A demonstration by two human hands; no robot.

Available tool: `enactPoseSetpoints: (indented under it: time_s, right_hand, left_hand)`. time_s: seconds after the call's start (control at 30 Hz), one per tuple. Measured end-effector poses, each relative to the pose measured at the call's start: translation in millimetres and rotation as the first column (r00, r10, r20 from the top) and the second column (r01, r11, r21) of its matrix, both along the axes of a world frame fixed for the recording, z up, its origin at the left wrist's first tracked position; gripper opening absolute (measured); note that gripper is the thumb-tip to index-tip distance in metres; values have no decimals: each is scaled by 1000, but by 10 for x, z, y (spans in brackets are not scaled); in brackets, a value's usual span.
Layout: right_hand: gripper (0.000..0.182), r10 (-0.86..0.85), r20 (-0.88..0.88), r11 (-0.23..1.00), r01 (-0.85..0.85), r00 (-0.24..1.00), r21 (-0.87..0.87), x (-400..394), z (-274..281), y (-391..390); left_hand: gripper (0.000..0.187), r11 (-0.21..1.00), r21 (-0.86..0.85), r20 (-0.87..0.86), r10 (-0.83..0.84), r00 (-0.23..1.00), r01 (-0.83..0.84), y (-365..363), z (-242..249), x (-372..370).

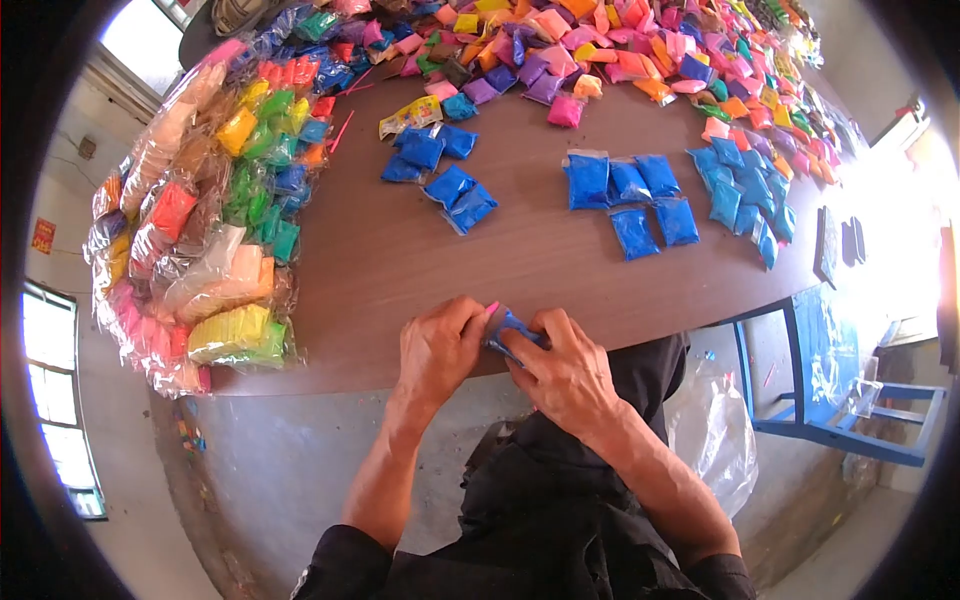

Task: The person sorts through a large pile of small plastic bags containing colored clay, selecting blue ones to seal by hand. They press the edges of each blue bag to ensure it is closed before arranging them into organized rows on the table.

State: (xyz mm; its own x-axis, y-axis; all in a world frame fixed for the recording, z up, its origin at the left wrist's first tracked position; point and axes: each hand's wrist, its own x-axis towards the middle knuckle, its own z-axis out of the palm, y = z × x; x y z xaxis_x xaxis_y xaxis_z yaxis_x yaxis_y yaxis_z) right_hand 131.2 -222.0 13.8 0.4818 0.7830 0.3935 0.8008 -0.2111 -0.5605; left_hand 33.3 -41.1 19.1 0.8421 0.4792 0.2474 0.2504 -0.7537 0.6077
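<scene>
Over the table's near edge, my right hand (570, 370) is closed around a small blue clear-wrapped packet (515, 332). My left hand (440, 345) is closed at the packet's left end, and the tip of a small pink stick (492, 308) shows at its fingers. Whether the left fingers also pinch the wrapper is hidden. Ahead of my hands lie two groups of similar blue packets: one at the left (460, 195) and a neater one at the right (630, 190).
A big heap of multicoloured packets (560, 55) covers the far side of the brown table (400, 275). Bundled packets in clear bags (230, 210) line the left. Lighter blue packets (745, 190) lie at the right. A blue chair (830, 370) and a clear plastic bag (712, 435) are below right.
</scene>
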Motion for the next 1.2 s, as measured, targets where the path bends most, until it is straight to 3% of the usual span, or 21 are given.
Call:
enactPoseSetpoints:
  time_s: [0.07,0.17,0.27,0.37,0.47,0.57,0.67,0.87,0.97,1.07,1.2]
  right_hand:
    - [34,-12,-6,1000,12,1000,-1,-23,-2,2]
    - [35,-33,-9,999,33,999,0,-40,11,5]
    - [36,-34,-12,999,34,999,-5,-46,11,6]
    - [37,-30,3,1000,30,1000,-2,-43,3,0]
    - [36,-44,11,999,44,999,8,-70,-26,-5]
    - [36,-33,8,999,33,999,17,-71,-16,-7]
    - [38,-20,12,1000,20,1000,13,-66,-31,-15]
    - [39,-48,18,998,47,999,28,-87,-71,-1]
    - [38,-43,7,999,43,999,19,-76,-56,-15]
    - [38,-46,15,998,46,999,34,-69,-62,-3]
    - [39,-52,42,998,51,998,32,-100,-88,-22]
  left_hand:
    - [10,999,31,25,10,1000,-11,51,-4,21]
    - [11,993,-52,45,-105,993,107,-15,96,49]
    - [12,990,61,-39,-126,991,128,-1,89,81]
    - [11,994,-49,-38,-101,994,99,130,45,132]
    - [12,967,-129,-8,-222,975,220,56,167,105]
    - [13,961,-66,-93,-273,958,267,108,172,123]
    - [15,961,103,-161,-238,958,256,221,196,201]
    - [20,936,-62,-118,-352,929,347,120,246,206]
    - [23,948,53,-202,-298,933,314,202,178,228]
    - [24,944,22,-217,-317,923,329,201,267,253]
    - [22,910,-122,-224,-413,883,395,202,345,284]
